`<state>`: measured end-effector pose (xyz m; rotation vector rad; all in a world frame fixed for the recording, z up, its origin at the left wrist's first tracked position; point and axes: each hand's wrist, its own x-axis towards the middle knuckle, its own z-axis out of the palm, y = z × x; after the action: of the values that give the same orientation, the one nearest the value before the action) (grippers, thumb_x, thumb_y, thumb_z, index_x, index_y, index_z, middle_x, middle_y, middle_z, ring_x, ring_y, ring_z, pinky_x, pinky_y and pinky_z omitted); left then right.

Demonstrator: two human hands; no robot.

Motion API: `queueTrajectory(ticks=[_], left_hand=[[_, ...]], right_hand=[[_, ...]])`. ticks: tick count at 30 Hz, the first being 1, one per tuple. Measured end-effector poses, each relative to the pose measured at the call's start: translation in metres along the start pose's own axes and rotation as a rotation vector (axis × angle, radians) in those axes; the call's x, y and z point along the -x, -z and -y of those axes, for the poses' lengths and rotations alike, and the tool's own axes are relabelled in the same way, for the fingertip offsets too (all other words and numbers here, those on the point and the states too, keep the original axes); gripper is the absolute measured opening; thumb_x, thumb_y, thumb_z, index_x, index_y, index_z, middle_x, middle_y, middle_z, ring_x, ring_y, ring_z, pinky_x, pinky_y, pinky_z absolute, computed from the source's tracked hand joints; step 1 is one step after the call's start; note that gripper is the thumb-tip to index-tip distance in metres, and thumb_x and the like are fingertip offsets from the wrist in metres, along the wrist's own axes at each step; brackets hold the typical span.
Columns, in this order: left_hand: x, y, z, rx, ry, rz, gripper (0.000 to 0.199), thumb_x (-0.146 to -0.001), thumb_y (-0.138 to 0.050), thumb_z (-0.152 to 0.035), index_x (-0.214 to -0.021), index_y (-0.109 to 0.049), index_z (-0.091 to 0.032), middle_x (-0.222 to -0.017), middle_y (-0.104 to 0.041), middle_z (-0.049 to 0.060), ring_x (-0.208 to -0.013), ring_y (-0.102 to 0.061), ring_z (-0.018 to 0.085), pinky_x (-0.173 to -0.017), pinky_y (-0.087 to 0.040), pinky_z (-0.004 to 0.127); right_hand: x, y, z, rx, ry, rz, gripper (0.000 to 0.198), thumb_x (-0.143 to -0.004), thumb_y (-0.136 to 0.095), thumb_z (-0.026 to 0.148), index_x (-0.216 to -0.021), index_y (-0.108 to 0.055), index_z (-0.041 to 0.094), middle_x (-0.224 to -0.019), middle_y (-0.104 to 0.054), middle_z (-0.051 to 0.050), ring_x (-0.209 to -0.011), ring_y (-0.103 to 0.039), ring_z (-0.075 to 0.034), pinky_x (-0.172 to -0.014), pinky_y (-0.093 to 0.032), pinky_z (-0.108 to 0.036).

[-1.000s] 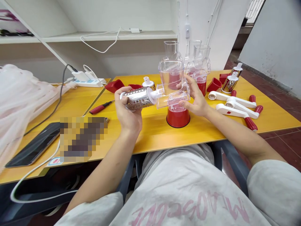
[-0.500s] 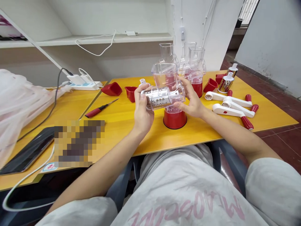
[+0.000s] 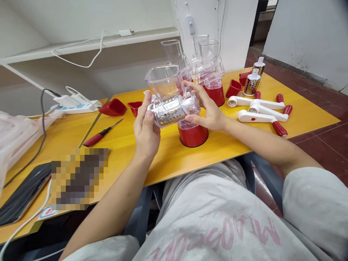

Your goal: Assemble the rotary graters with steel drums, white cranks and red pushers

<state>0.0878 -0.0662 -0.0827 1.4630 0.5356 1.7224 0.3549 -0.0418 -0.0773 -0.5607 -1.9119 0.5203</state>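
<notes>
A metal grater drum (image 3: 169, 111) with punched holes lies sideways within a clear plastic grater housing (image 3: 164, 80), whose wide feed chute points up. My left hand (image 3: 146, 132) is closed at the drum's left end, thumb in front and fingers behind. Gripping the housing's right end, my right hand (image 3: 209, 110) has its thumb in front and its fingers over the back. Below the housing is a round red base (image 3: 193, 136) on the table. The drum's white shaft shows near my right fingers.
Behind stand several other clear grater housings (image 3: 208, 54) on red bases. To the right are white crank handles (image 3: 258, 116) with red knobs, and more drums (image 3: 252, 85). A screwdriver (image 3: 98, 137), red pushers (image 3: 112, 107), a power strip (image 3: 80, 107) and a phone (image 3: 24, 192) lie left.
The drum has gone further into the clear housing, my left hand following it rightward relative to the chute. The housing now leans more to the left. The camera view has turned too.
</notes>
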Motion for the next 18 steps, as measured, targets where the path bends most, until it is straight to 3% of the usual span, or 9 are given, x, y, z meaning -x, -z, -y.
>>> queueTrajectory(ticks=[2, 4, 8, 14, 18], left_hand=[[0.002, -0.001, -0.003, 0.015, -0.047, -0.044, 0.049, -0.124, -0.085, -0.070, -0.153, -0.099, -0.033, -0.163, -0.091, 0.008, -0.165, -0.080, 0.040, -0.152, -0.057, 0.060], [0.004, -0.001, -0.005, -0.027, -0.087, -0.039, 0.050, -0.125, -0.083, -0.075, -0.145, -0.102, -0.033, -0.151, -0.095, 0.007, -0.154, -0.086, 0.039, -0.145, -0.063, 0.059], [0.005, 0.000, -0.008, -0.089, -0.137, -0.062, 0.064, -0.121, -0.078, -0.091, -0.138, -0.102, -0.034, -0.143, -0.095, 0.006, -0.150, -0.085, 0.039, -0.134, -0.069, 0.058], [0.005, -0.006, -0.011, -0.079, -0.108, -0.075, 0.057, -0.123, -0.083, -0.084, -0.132, -0.098, -0.030, -0.132, -0.094, 0.007, -0.153, -0.084, 0.042, -0.137, -0.066, 0.065], [0.002, 0.000, -0.007, -0.070, -0.067, -0.073, 0.064, -0.113, -0.093, -0.090, -0.135, -0.098, -0.030, -0.139, -0.094, 0.009, -0.150, -0.087, 0.040, -0.129, -0.071, 0.054]], right_hand=[[-0.001, 0.000, 0.003, 0.009, -0.010, 0.011, 0.129, -0.106, -0.087, 0.097, -0.203, -0.039, 0.027, -0.206, -0.050, -0.023, -0.178, -0.066, -0.050, -0.150, -0.060, -0.074], [-0.002, 0.001, 0.006, 0.012, -0.017, 0.018, 0.127, -0.107, -0.089, 0.093, -0.203, -0.039, 0.028, -0.203, -0.053, -0.022, -0.176, -0.068, -0.049, -0.149, -0.062, -0.073], [-0.002, 0.002, 0.012, 0.003, -0.031, 0.004, 0.127, -0.106, -0.092, 0.093, -0.202, -0.042, 0.027, -0.198, -0.060, -0.022, -0.175, -0.069, -0.048, -0.148, -0.063, -0.072], [-0.003, 0.002, 0.009, -0.030, -0.041, 0.010, 0.132, -0.102, -0.092, 0.099, -0.201, -0.044, 0.027, -0.196, -0.061, -0.022, -0.168, -0.074, -0.047, -0.143, -0.068, -0.069], [-0.002, 0.002, 0.003, -0.052, -0.033, -0.006, 0.136, -0.098, -0.091, 0.105, -0.200, -0.045, 0.028, -0.193, -0.063, -0.021, -0.169, -0.073, -0.048, -0.142, -0.069, -0.071]])
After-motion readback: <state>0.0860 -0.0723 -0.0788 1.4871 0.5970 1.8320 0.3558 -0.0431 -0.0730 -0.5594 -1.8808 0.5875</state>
